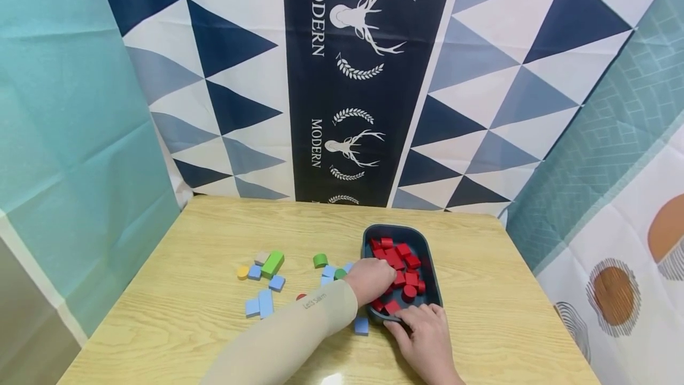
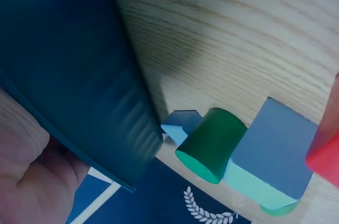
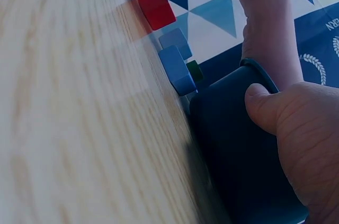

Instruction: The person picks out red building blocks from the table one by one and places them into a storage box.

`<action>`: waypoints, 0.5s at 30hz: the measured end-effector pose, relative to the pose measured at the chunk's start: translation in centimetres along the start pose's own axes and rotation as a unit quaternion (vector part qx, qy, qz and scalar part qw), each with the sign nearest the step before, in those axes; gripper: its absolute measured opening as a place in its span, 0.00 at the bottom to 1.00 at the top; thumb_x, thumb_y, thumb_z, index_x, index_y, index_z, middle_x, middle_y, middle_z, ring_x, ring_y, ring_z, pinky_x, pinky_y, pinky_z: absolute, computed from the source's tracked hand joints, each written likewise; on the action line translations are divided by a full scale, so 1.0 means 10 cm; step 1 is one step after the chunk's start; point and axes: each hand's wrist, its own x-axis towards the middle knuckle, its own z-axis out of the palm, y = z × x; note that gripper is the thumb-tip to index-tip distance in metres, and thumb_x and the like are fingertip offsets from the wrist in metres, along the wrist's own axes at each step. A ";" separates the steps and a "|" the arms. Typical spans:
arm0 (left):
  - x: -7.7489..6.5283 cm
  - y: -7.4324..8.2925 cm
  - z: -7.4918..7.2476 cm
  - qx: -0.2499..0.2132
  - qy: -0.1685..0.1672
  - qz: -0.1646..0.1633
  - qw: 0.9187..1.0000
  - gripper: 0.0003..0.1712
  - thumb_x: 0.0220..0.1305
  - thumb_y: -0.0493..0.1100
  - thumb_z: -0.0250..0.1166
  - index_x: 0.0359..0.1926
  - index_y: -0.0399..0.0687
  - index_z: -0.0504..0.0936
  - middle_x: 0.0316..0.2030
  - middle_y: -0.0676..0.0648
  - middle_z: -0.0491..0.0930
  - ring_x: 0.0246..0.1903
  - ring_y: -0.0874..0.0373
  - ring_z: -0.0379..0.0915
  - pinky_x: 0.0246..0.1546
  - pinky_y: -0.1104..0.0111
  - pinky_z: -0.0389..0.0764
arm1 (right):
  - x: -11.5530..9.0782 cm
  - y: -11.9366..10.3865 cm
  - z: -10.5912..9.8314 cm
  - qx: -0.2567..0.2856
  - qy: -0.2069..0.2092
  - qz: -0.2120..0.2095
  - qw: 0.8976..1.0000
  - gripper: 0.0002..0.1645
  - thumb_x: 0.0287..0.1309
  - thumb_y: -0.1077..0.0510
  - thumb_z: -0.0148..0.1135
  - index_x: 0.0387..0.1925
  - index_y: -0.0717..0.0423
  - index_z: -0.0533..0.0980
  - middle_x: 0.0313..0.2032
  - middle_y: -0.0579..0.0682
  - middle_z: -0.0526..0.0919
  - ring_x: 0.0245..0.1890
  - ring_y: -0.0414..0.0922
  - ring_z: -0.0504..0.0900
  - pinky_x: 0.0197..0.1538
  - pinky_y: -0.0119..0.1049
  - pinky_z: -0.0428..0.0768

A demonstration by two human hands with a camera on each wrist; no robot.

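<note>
A dark blue plastic tray (image 1: 434, 281) stands right of the table's middle with many red blocks (image 1: 392, 259) heaped inside. From the left, my left hand (image 1: 374, 280) reaches over the near left rim, its fingers among the red blocks. The fingertips are hidden, and I cannot tell if they hold a block. My right hand (image 1: 424, 337) grips the near rim, thumb against the outer wall, as the right wrist view also shows. Beside the tray in the left wrist view lie a green cylinder (image 2: 212, 144) and a blue block (image 2: 275, 150).
Loose blocks lie left of the tray: a long green block (image 1: 272, 264), a yellow round piece (image 1: 243, 272), a green piece (image 1: 320, 261) and several blue ones. One blue block (image 1: 361, 326) sits near the tray's front corner. A red block (image 3: 156, 8) shows in the right wrist view.
</note>
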 end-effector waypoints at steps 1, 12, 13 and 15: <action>0.00 0.00 0.01 -0.003 -0.001 -0.001 1.000 0.06 0.67 0.47 0.66 0.42 0.65 0.87 0.32 0.58 0.84 0.25 0.65 0.74 0.34 0.72 0.83 | 0.00 0.00 0.00 0.000 0.000 0.000 1.000 0.10 0.43 0.49 0.77 0.25 0.45 0.83 0.24 0.37 0.82 0.26 0.38 0.72 0.40 0.47 0.64; -0.16 -0.31 0.01 -0.037 0.115 0.045 0.992 0.11 0.69 0.55 0.62 0.45 0.58 0.84 0.41 0.56 0.79 0.42 0.61 0.69 0.50 0.69 0.75 | 0.01 -0.01 0.00 -0.008 -0.002 0.007 1.000 0.11 0.41 0.49 0.79 0.24 0.44 0.83 0.24 0.36 0.81 0.26 0.38 0.72 0.40 0.47 0.65; -0.21 -0.37 -0.01 -0.052 0.122 0.045 0.990 0.11 0.69 0.55 0.61 0.43 0.57 0.84 0.40 0.56 0.79 0.41 0.61 0.69 0.50 0.68 0.76 | 0.01 0.00 0.00 -0.010 -0.007 0.011 1.000 0.11 0.42 0.48 0.79 0.24 0.44 0.83 0.24 0.35 0.81 0.26 0.37 0.72 0.40 0.46 0.65; -0.31 -0.51 -0.05 -0.078 0.128 0.045 0.988 0.10 0.70 0.54 0.61 0.41 0.57 0.84 0.39 0.56 0.79 0.41 0.62 0.70 0.50 0.67 0.76 | 0.01 0.00 0.00 -0.012 -0.014 0.017 1.000 0.11 0.41 0.48 0.79 0.24 0.44 0.83 0.24 0.35 0.81 0.26 0.37 0.72 0.41 0.46 0.65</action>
